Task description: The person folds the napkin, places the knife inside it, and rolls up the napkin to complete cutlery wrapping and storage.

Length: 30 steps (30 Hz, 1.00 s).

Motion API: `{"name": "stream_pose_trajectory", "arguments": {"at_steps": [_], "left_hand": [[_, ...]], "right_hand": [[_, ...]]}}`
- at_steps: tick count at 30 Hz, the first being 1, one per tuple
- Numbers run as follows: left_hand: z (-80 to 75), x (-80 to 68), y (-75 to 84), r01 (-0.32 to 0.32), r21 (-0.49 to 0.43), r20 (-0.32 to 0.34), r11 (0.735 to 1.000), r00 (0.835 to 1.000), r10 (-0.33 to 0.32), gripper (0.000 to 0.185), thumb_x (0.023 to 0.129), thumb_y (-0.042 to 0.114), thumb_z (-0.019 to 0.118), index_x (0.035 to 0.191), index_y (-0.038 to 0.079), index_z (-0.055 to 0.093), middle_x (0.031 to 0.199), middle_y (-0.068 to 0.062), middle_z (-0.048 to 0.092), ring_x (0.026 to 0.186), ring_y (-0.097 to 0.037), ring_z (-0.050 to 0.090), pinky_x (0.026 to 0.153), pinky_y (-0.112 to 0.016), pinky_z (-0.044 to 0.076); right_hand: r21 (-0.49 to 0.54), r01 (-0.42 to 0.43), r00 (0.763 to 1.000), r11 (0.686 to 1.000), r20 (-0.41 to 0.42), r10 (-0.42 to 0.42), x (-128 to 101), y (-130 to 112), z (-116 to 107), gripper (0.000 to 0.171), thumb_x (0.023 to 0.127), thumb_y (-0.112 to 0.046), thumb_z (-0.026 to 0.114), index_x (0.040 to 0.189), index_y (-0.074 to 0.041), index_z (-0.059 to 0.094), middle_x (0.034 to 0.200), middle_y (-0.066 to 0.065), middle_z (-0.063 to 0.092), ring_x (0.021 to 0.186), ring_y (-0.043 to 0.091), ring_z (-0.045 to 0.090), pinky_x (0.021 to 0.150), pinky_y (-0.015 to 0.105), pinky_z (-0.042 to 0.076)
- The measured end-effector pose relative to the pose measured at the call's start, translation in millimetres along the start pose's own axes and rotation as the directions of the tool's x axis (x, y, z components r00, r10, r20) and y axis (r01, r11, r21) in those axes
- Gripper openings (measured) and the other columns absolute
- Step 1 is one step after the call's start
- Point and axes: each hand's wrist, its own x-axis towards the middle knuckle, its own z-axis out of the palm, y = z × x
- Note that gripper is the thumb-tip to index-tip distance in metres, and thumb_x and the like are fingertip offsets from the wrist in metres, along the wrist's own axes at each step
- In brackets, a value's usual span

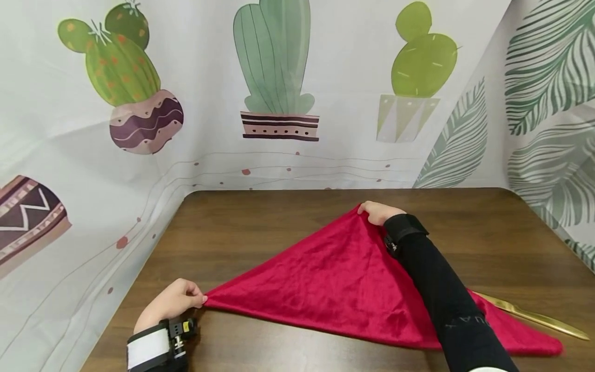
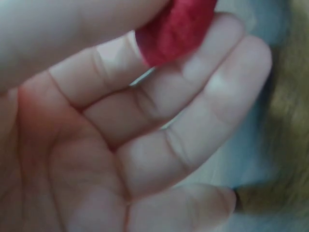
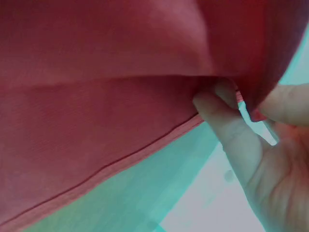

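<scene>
Both hands pinching, arms spread wide.
The left hand [image 1: 169, 304] lies low at the near left, thumb and fingers [image 2: 193, 67] closed in a pinch. The right hand [image 1: 378, 212], on a black-sleeved arm [image 1: 446, 299], reaches far forward, fingers [image 3: 227, 125] pinched.

Red cloth [image 1: 334, 279] is looking like velvet or velour: soft nap, slight sheen, fine creases showing across it between the two hands. Up close by the right hand [image 1: 378, 212] the weave is reading fine and matt, with a stitched hem [image 3: 120, 162] running along the edge. Left hand [image 1: 172, 302] is pinching a fuzzy corner. Table [image 1: 279, 217] under both hands is showing dark wood grain, smooth, low satin gloss. Gold knife [image 1: 534, 315] lying right of the right forearm is looking like polished metal, glossy. Sleeve [image 1: 446, 299] on the right arm is looking like black matt knit fabric. Backdrop [image 1: 279, 77] beyond the hands is hanging as printed cloth, smooth, faintly wrinkled.
</scene>
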Motion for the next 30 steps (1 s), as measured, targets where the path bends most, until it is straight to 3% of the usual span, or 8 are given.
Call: {"name": "stream_pose_trajectory", "arguments": {"at_steps": [2,4,7,9,14,20,21,30], "left_hand": [[-0.1,0.6,1.9,0.014,0.002,-0.008,1.000,1.000,-0.014,0.014,0.078,0.012,0.063,0.067,0.002,0.062,0.061,-0.001,0.055,0.056,-0.008,0.043,0.050,-0.023,0.035],[-0.1,1.3,4.1,0.031,0.012,-0.017,0.999,0.999,-0.031,0.014,0.077,0.012,0.063,0.066,0.003,0.061,0.060,-0.001,0.054,0.055,-0.010,0.043,0.050,-0.024,0.035],[-0.1,2.7,7.6,0.054,0.020,-0.027,0.998,0.998,-0.053,0.013,0.075,0.012,0.064,0.065,0.004,0.060,0.059,0.000,0.053,0.055,-0.012,0.043,0.050,-0.025,0.035],[-0.2,2.9,9.2,0.061,0.030,-0.034,0.998,0.998,-0.060,0.013,0.075,0.012,0.064,0.065,0.005,0.060,0.059,0.000,0.053,0.055,-0.013,0.043,0.050,-0.025,0.035],[-0.7,2.8,11.5,0.096,0.040,-0.058,0.995,0.994,-0.093,0.011,0.073,0.009,0.064,0.066,0.005,0.058,0.058,0.001,0.051,0.056,-0.014,0.043,0.052,-0.027,0.035],[-2.7,1.8,9.5,0.080,0.011,-0.060,0.997,0.995,-0.079,0.010,0.073,0.006,0.065,0.073,0.002,0.055,0.062,0.000,0.052,0.058,-0.014,0.045,0.053,-0.028,0.037],[-3.0,1.5,9.2,0.072,0.003,-0.054,0.997,0.996,-0.072,0.010,0.073,0.005,0.064,0.074,0.001,0.056,0.063,0.000,0.053,0.059,-0.014,0.046,0.053,-0.028,0.037],[-2.0,-0.9,11.0,0.061,0.021,-0.012,0.998,0.998,-0.061,0.004,0.070,0.004,0.061,0.069,0.005,0.057,0.060,0.002,0.051,0.056,-0.013,0.042,0.051,-0.027,0.034]], "right_hand": [[-0.005,-0.009,0.999,1.000,0.041,0.009,-2,-8,-5,0.039,0.074,0.005,0.049,0.111,-0.005,0.055,0.116,0.016,0.044,0.102,0.027,0.045,0.081,0.030,0.039],[0.010,0.022,0.999,1.000,0.037,-0.023,3,4,0,0.037,0.074,0.001,0.054,0.110,-0.005,0.054,0.111,0.017,0.044,0.084,0.023,0.052,0.066,0.027,0.045],[0.037,-0.015,0.998,0.999,0.061,0.013,2,2,-2,0.038,0.073,-0.002,0.060,0.110,-0.003,0.053,0.105,0.019,0.044,0.060,0.018,0.052,0.047,0.026,0.044],[0.029,-0.044,0.996,0.999,0.076,0.042,-6,-15,-13,0.040,0.072,-0.003,0.063,0.110,-0.004,0.054,0.103,0.019,0.046,0.061,0.018,0.053,0.053,0.027,0.045],[-0.007,-0.099,0.988,0.995,0.121,0.099,-35,-69,-47,0.047,0.073,-0.009,0.065,0.118,-0.005,0.053,0.114,0.016,0.050,0.099,0.023,0.045,0.083,0.033,0.037],[0.072,-0.063,0.991,0.995,0.119,0.054,-74,-131,-82,0.046,0.073,-0.003,0.061,0.117,0.004,0.053,0.111,0.021,0.052,0.097,0.025,0.046,0.081,0.032,0.036],[0.055,-0.103,0.986,0.993,0.136,0.095,-82,-151,-91,0.046,0.072,0.001,0.059,0.117,0.008,0.051,0.112,0.025,0.049,0.101,0.030,0.045,0.084,0.037,0.036],[-0.030,-0.104,0.986,0.994,0.129,0.107,-94,-175,-95,0.048,0.074,0.006,0.051,0.122,0.011,0.044,0.110,0.028,0.041,0.105,0.034,0.038,0.088,0.037,0.033]]}}
